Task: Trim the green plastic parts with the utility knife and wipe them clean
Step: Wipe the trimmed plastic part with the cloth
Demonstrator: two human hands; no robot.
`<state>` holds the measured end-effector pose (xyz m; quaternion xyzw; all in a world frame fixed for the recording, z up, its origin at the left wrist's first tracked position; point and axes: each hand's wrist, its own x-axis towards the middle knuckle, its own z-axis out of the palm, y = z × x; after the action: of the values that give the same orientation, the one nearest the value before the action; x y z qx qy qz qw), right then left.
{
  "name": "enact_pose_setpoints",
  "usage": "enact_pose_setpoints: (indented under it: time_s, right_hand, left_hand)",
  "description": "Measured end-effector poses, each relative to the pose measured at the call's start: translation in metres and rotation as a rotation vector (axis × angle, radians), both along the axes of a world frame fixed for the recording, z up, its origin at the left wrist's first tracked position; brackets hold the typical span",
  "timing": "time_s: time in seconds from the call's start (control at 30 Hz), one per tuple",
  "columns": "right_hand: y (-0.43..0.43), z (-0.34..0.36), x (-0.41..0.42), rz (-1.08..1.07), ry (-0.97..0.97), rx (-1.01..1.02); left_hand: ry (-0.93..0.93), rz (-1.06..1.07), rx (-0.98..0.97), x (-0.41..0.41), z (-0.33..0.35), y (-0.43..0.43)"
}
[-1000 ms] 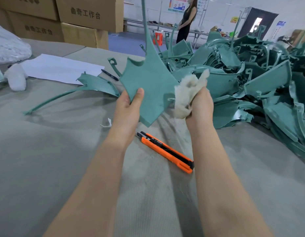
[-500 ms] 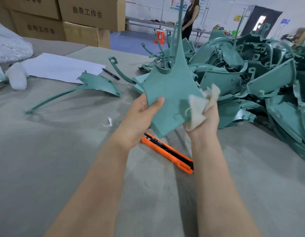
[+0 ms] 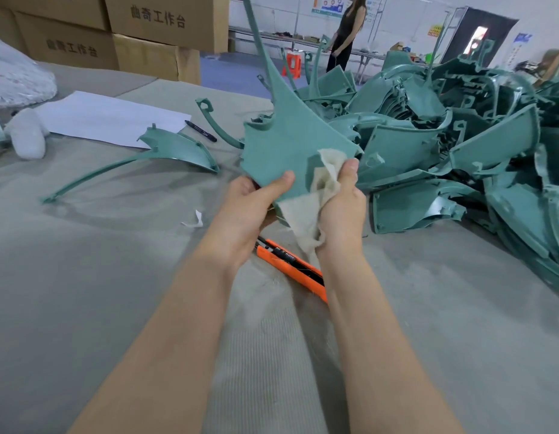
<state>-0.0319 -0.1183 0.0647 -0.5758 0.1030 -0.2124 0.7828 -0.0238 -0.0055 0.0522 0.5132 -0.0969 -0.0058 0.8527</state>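
hands meet above the grey desk (image 3: 115, 277). the left hand (image 3: 250, 202) grips the lower edge of a green plastic part (image 3: 287, 133), thumb laid across its face and fingers hidden behind it; the part stands up off the desk, its thin stem rising out of the top of the view. the right hand (image 3: 341, 211) bunches a pale cloth (image 3: 306, 208) and pinches it against the part's lower right corner, thumb on top. an orange utility knife (image 3: 290, 264) lies flat on the desk just below both hands, partly hidden by the right wrist. a big pile of green parts (image 3: 460, 145) fills the right side of the desk. one more curved green part (image 3: 175, 148) lies alone to the left, near a white sheet of paper (image 3: 109, 117) and a black pen (image 3: 200, 130). cardboard boxes (image 3: 156, 23) are stacked behind.
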Motion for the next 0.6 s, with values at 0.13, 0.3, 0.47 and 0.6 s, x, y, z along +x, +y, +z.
enact_pose_setpoints:
  time_s: [0.13, 0.3, 0.47, 0.6]
  right_hand:
    - [0.0, -0.004, 0.002, -0.007, 0.068, -0.124]
    - [0.016, -0.007, 0.004, 0.105, 0.059, -0.122]
    - [0.007, -0.004, 0.008, -0.127, -0.014, 0.012]
    - [-0.009, -0.002, 0.006, -0.174, 0.04, 0.173]
  left_hand:
    - [0.027, -0.013, -0.11, -0.001, 0.004, -0.005]
    - [0.02, 0.281, -0.067, 0.006, 0.001, 0.001]
    - [-0.04, 0.117, 0.083, 0.003, 0.0, 0.0]
    - [-0.045, -0.004, 0.086, 0.002, 0.0, 0.0]
